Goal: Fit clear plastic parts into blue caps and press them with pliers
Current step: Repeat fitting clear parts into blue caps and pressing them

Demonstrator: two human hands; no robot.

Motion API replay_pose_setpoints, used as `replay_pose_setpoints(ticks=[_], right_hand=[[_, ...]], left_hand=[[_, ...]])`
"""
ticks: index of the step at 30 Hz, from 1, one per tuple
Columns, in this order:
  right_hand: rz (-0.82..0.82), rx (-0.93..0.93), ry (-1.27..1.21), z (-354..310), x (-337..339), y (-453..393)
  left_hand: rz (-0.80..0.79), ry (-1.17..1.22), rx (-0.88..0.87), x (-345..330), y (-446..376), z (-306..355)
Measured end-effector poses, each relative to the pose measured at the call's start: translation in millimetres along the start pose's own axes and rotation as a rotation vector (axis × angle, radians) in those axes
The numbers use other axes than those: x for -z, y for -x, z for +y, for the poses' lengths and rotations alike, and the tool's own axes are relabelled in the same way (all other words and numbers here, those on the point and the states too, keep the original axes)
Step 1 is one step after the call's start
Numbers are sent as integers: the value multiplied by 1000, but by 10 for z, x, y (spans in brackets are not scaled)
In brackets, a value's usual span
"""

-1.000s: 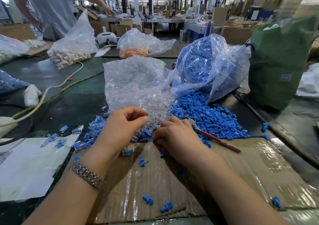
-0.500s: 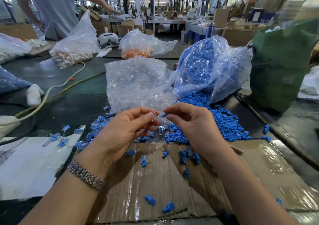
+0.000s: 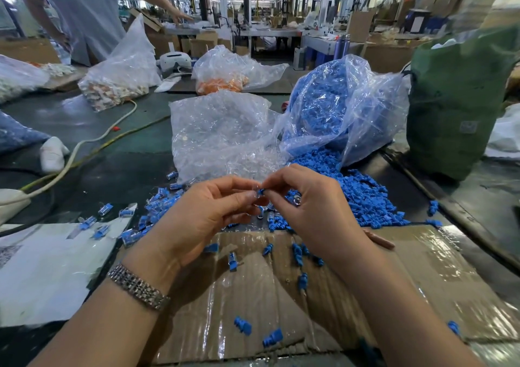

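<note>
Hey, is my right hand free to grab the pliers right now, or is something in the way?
Probably not yet. The right hand pinches a blue cap with the left hand, and only the pliers handle tip shows, under that wrist.

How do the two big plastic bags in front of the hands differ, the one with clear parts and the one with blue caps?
The bag of clear parts stands to the left, and its contents are colourless and hard to make out. The bag of blue caps stands to the right, rises higher and looks fuller. The blue caps have poured from their bag's mouth into a wide pile on the table; the clear parts stay mostly near their bag's mouth. Both bags are thin, crumpled, transparent plastic and lie open toward the hands.
</note>
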State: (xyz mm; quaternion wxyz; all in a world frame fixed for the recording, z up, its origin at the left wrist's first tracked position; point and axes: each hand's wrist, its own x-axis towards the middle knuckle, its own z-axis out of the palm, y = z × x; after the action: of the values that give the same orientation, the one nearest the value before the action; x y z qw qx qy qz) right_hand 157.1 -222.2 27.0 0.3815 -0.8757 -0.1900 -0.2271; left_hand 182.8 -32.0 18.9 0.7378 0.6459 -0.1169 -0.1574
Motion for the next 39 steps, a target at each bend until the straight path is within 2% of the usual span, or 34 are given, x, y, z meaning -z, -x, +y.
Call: replay_pose_setpoints(ticks=[4, 7, 8, 11, 13, 19, 22, 26, 31, 34, 39], right_hand=[[-59, -23, -4, -27, 33, 8], [-124, -159, -18, 44, 114, -13], [-149, -238, 49, 96, 158, -16], [-310, -529, 499, 272, 262, 23], [-426, -660, 646, 339, 285, 33], [-423, -595, 646, 318, 273, 39], [-372, -643, 479, 329, 305, 1], [-265, -667, 53, 297, 431, -26], [-523, -652, -429, 121, 367, 13], [-638, -614, -469, 12, 293, 25], [-637, -577, -466, -91, 252, 36]], left_hand=[[5, -47, -26, -9, 14, 2], [12, -31, -26, -3, 2, -5], [17, -17, -28, 0, -1, -7], [28, 21, -35, -6, -4, -10], [34, 36, -33, -7, -8, -12], [83, 80, -30, 23, -16, -11], [123, 146, -45, 53, -28, -10], [153, 203, -55, 85, -40, -9], [171, 207, -77, 81, -39, -14], [150, 175, -91, 42, -41, -24], [138, 118, -119, 0, -57, -47]])
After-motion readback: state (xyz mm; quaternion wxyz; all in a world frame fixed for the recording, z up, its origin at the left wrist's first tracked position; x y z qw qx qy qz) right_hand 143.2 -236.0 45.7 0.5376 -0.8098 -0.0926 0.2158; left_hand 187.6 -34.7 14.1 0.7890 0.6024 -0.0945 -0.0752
